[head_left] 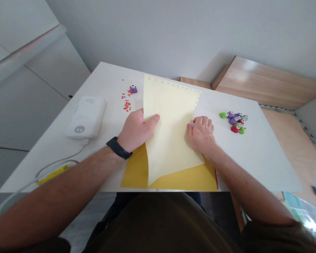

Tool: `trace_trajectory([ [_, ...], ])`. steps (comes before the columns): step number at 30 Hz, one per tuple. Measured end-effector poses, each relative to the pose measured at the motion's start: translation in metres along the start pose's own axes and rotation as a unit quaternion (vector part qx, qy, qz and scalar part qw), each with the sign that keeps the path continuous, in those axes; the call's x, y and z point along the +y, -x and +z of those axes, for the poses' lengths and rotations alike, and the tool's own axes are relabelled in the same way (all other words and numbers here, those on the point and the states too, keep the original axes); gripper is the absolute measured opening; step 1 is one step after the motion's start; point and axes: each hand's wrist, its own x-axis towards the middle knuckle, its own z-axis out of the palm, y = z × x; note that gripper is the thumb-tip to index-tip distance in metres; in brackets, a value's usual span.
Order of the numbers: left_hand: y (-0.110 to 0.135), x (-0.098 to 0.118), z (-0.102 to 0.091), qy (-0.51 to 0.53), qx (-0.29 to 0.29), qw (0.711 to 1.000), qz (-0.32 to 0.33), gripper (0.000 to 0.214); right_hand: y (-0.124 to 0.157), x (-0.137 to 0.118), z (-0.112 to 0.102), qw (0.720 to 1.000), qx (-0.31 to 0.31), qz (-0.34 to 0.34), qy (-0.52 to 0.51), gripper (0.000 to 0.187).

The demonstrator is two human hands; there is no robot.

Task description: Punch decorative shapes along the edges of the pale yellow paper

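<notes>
A pale yellow sheet of paper [171, 130] with a row of punched holes along its top edge is held up at a slant in front of me. My left hand [140, 128] grips its left edge, thumb on top and fingers hidden behind. At the right edge, my right hand [201, 133] is closed with curled fingers, and the paper bends in where thumb and index finger meet it. Beneath the sheet lies a darker yellow folder or sheet [184, 179] with a red strip at its right side, at the table's front edge.
Left on the white table [258, 158] are orange scraps [127, 105], a purple clay-like piece with an eye [133, 89], and a white power bank [86, 117] with a cable. Several coloured eyed pieces [235, 121] cluster at right. A wooden panel [265, 82] stands behind.
</notes>
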Motion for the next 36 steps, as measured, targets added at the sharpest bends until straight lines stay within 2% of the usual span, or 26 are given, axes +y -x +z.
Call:
trace_trajectory([
  [11, 0.0, 0.002, 0.001, 0.003, -0.004, 1.0, -0.011, 0.04, 0.0, 0.009, -0.002, 0.995, 0.007, 0.052, -0.08, 0.028],
  [21, -0.001, 0.001, -0.002, -0.013, -0.009, 1.0, -0.001, 0.041, -0.002, 0.018, -0.005, 0.984, -0.02, 0.061, -0.165, 0.026],
  [26, 0.0, 0.0, -0.001, -0.014, -0.006, 1.0, 0.004, 0.039, -0.005, 0.026, -0.012, 0.979, 0.01, 0.07, -0.193, 0.019],
  [28, 0.0, -0.001, -0.001, -0.013, -0.007, 1.0, 0.002, 0.04, -0.005, 0.033, -0.015, 0.983, 0.027, 0.061, -0.173, 0.016],
  [33, 0.0, 0.0, -0.001, -0.009, -0.011, 1.0, -0.004, 0.041, 0.0, 0.043, -0.025, 0.994, 0.061, -0.023, -0.084, 0.04],
  [36, 0.0, 0.001, -0.001, -0.003, -0.009, 1.0, -0.006, 0.041, 0.003, 0.038, -0.031, 0.995, 0.066, -0.062, -0.048, 0.045],
])
